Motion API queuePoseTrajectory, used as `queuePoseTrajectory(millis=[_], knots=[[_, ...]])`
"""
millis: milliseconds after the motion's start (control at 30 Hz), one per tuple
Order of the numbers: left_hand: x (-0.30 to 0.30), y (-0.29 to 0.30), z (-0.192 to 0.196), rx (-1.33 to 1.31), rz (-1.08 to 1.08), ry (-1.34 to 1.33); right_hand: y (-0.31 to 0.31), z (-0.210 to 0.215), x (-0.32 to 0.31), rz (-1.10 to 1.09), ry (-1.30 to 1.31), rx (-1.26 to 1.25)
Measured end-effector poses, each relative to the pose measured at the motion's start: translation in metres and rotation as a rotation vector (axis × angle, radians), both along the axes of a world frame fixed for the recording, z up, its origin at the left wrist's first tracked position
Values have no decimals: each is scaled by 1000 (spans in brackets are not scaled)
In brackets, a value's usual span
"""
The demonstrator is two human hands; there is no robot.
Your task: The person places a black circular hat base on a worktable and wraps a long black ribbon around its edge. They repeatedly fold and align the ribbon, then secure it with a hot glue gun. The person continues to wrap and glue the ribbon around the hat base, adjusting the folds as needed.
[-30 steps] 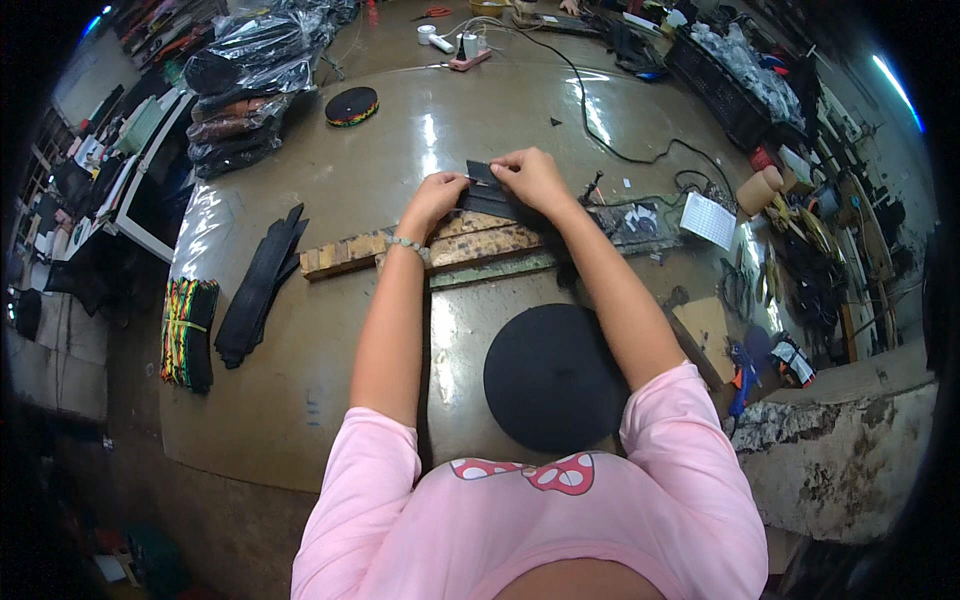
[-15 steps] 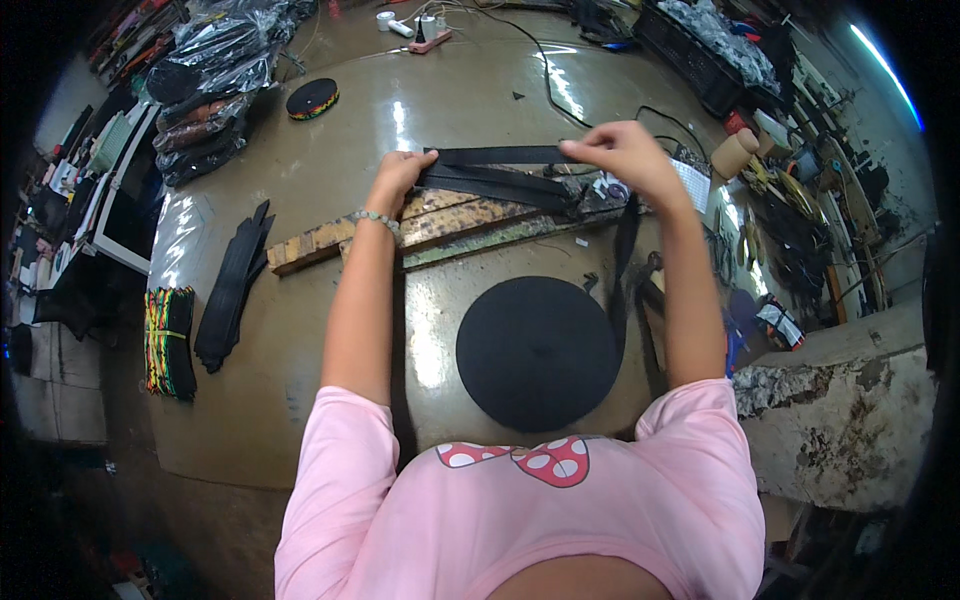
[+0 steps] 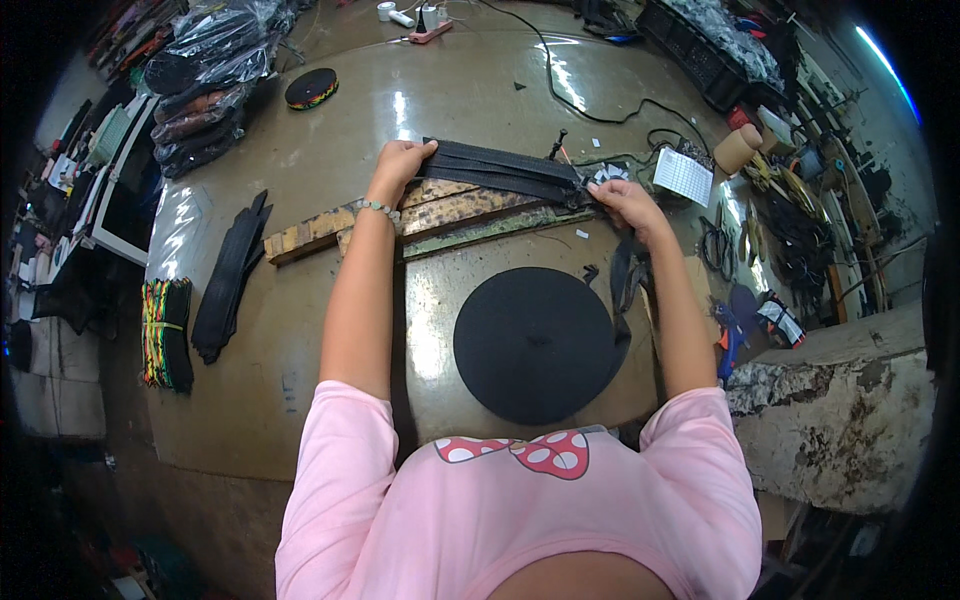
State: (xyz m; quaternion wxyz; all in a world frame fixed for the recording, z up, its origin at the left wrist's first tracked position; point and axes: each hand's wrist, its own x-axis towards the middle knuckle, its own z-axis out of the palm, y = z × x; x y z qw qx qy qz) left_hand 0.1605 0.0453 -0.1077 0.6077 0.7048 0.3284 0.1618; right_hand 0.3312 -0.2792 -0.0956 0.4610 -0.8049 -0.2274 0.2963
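The left hand (image 3: 402, 168) is pinching the left end of the flat black straps (image 3: 495, 171) between thumb and fingers, while the right hand (image 3: 628, 208) is pinching at their right end, thumb and fingertips pressed together. The straps are lying side by side between the two hands, stretching along the far side of the spotted wooden bars (image 3: 315, 231) on the table (image 3: 250, 420). Nearer the person, a large black roll (image 3: 533, 345) is lying flat, with a loose black band (image 3: 622, 272) curving between its right side and the right hand.
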Motion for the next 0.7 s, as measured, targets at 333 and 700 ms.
queuePoseTrajectory(millis=[333, 700], knots=[[-21, 11, 10, -71, -208, -33, 85, 84, -54, 116, -398, 316], [-8, 8, 2, -129, -151, -81, 211, 19, -69, 205, -721, 50]])
